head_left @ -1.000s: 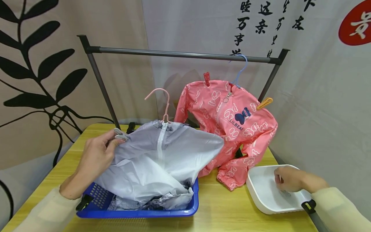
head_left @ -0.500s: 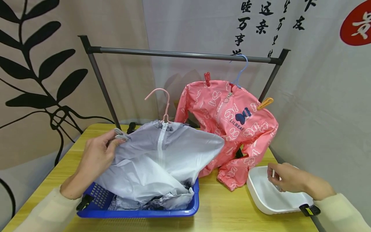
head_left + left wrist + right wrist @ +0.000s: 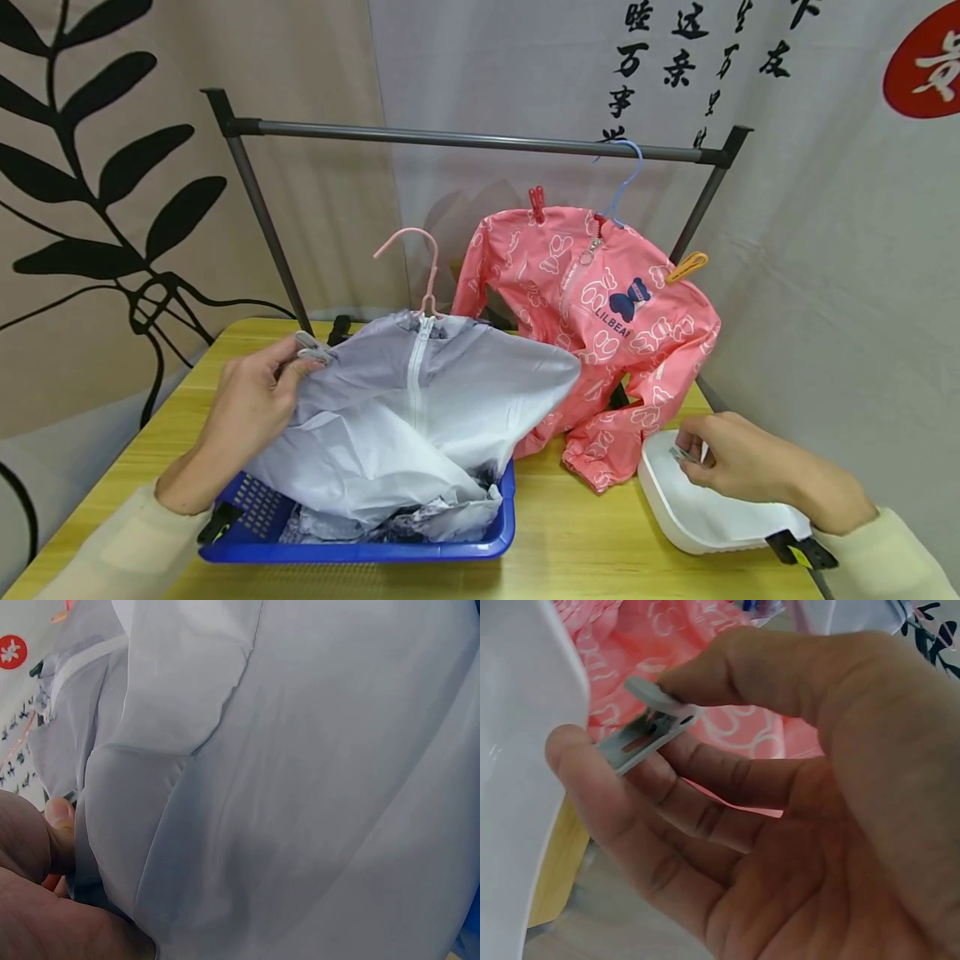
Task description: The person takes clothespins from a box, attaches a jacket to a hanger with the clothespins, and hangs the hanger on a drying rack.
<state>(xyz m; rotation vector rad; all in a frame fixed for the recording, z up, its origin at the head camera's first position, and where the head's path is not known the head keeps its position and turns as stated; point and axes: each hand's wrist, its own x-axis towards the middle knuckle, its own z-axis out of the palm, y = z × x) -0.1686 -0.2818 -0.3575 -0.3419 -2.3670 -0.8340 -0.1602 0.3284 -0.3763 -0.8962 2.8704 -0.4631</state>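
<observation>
A pale grey zip jacket on a pink hanger lies over a blue basket. At its left shoulder, my left hand pinches a grey clothespin; whether that clothespin bites the fabric I cannot tell. The left wrist view is mostly filled by the jacket's cloth. Over a white plastic tray, my right hand holds another grey clothespin between thumb and fingers. Its two legs show clearly in the right wrist view.
A dark metal rack spans the back of the wooden table. From its bar a pink printed jacket hangs on a blue hanger, with a red clothespin and a yellow clothespin on its shoulders.
My right hand has come up from inside the white tray and shifted left, the grey clothespin now visible in its fingers. My left hand and the grey jacket have stayed put.
</observation>
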